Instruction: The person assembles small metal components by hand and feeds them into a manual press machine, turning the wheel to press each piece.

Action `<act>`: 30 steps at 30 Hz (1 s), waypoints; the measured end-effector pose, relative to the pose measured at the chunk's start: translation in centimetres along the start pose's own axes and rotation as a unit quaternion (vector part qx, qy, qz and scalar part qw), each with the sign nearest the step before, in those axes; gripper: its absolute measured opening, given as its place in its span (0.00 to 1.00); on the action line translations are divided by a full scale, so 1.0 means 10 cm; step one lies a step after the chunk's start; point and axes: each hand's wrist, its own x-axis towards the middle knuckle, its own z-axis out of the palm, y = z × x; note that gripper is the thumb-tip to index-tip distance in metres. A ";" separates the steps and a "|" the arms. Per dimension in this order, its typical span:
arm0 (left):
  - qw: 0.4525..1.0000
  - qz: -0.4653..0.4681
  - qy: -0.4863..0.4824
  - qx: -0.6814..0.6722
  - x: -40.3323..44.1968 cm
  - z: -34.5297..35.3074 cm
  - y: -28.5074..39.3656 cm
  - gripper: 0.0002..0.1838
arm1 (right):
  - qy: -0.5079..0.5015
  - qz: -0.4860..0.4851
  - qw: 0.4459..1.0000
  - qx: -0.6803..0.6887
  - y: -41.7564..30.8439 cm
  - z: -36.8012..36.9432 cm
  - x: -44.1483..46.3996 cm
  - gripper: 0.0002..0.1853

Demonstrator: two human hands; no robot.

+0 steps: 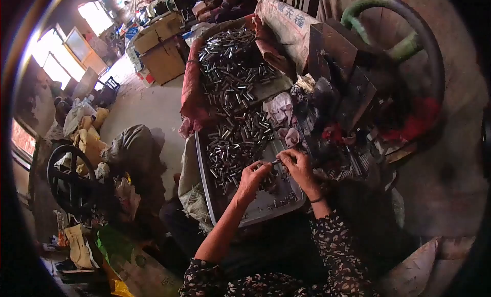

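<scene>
Over the near end of a grey plastic tray [206,187], my left hand [253,176] and my right hand [299,168] meet, fingertips pinched. A small dark metal pin [276,162] spans the gap between them, with each hand closed on one end. Beneath and beyond the hands lies a heap of short metal pins [232,146], some shiny, some dark. Smaller loose pieces [285,200] are scattered at the tray's near right corner. The fingers hide part of the held pin, so its full shape cannot be made out.
A second heap of pins [232,59] fills a red-cloth-lined container farther off. At right stands a dark machine [335,49] with a large green-and-black handwheel [434,51]. Another wheel [71,177] is at left, near sacks. Cardboard boxes [162,59] and a seated person [225,3] are at the back.
</scene>
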 end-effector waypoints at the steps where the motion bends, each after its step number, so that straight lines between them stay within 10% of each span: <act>1: 1.000 0.000 0.000 -0.003 0.01 0.00 -0.01 0.13 | 0.004 -0.029 0.999 -0.019 -0.01 0.00 0.01 0.10; 14: 0.999 -0.027 -0.042 -0.017 -0.09 -0.04 0.10 0.13 | -0.064 0.014 0.998 0.019 0.01 0.08 -0.03 0.12; 21: 0.989 -0.042 -0.067 0.123 -0.07 -0.05 0.21 0.15 | -0.003 -0.168 0.968 -0.184 -0.21 -0.10 -0.19 0.10; 25: 0.988 -0.089 -0.096 0.080 0.01 0.09 0.25 0.13 | 0.254 -0.268 0.893 -0.256 -0.87 -0.78 -0.49 0.10; 30: 0.971 -0.053 -0.137 0.189 0.11 0.41 0.41 0.15 | 0.490 -0.343 0.660 -0.454 -1.31 -1.65 -0.68 0.17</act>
